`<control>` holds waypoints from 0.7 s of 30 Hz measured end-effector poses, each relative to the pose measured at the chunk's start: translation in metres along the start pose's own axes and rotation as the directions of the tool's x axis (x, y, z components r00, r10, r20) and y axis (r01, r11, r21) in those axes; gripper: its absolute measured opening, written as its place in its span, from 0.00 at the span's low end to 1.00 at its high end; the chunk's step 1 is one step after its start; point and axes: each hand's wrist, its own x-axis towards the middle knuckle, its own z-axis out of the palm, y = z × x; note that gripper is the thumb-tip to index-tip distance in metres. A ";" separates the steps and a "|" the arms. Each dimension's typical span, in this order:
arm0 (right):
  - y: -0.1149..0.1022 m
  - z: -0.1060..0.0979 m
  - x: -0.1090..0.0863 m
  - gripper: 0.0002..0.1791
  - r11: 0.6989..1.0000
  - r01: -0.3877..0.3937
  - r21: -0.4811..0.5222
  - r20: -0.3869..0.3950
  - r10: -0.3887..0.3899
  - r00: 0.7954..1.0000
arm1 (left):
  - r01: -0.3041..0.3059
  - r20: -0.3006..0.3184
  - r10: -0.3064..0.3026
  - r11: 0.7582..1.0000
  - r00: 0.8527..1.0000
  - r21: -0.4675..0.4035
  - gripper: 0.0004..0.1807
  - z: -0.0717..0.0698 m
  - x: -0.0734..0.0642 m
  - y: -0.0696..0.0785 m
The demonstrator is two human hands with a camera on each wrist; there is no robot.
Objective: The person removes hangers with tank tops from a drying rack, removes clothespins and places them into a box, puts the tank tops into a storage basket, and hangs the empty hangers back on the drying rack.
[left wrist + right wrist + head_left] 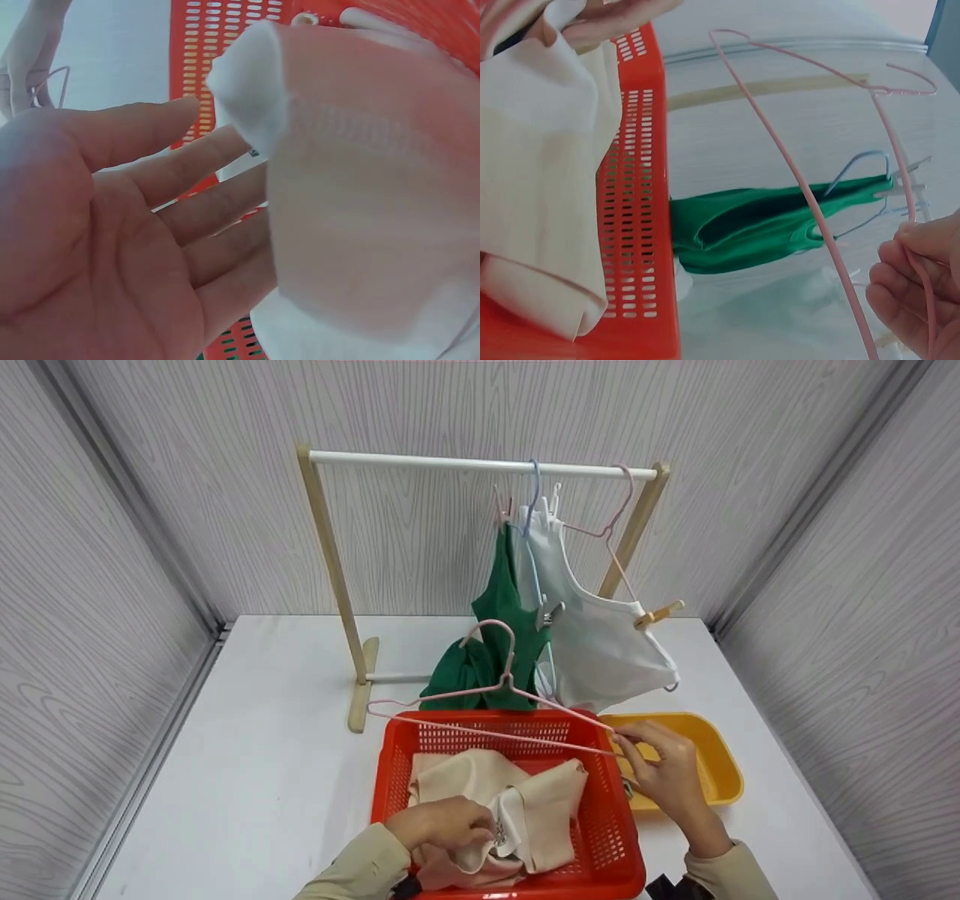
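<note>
My right hand (664, 765) pinches one end of a pink hanger (507, 681), which is held above the red basket (611, 832) with its hook up. In the right wrist view, the thumb and fingers (900, 289) close round the hanger's wire. Inside the basket lies a crumpled beige garment (551, 802) with a white tag (511, 819). My left hand (450, 821) is down at this garment. Seen from the left wrist, its palm faces up and its fingers (217, 206) are extended, their tips touching or partly behind the fabric.
Behind the basket stands a wooden rack with a white rail (420, 461). A green garment (517, 622) and a white top (600, 637) hang there on hangers with clothespins (656, 616). A yellow basin (724, 757) sits to the right of the basket.
</note>
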 end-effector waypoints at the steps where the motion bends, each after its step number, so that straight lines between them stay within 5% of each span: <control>1: -0.003 0.000 0.001 0.16 1.000 -0.002 -0.012 0.004 0.002 1.000 | -0.008 -0.015 0.008 1.000 1.000 0.001 0.11 -0.001 -0.001 -0.001; 9: -0.019 0.010 0.010 0.13 0.997 -0.049 -0.058 0.017 0.050 0.999 | -0.063 -0.130 0.050 0.993 0.990 -0.103 0.17 -0.011 -0.009 -0.007; 15: -0.032 0.021 0.022 0.04 0.997 -0.012 -0.075 -0.031 0.009 0.999 | -0.059 -0.167 0.028 0.981 0.985 -0.183 0.18 -0.012 -0.013 -0.010; 19: -0.039 0.028 0.030 0.14 0.989 0.006 -0.146 -0.047 -0.013 0.999 | -0.082 -0.187 0.042 0.975 0.982 -0.208 0.17 -0.011 -0.015 -0.011; 21: -0.043 0.031 0.035 0.09 0.983 -0.008 -0.184 -0.045 0.000 0.999 | -0.086 -0.193 0.043 0.972 0.980 -0.217 0.17 -0.010 -0.015 -0.011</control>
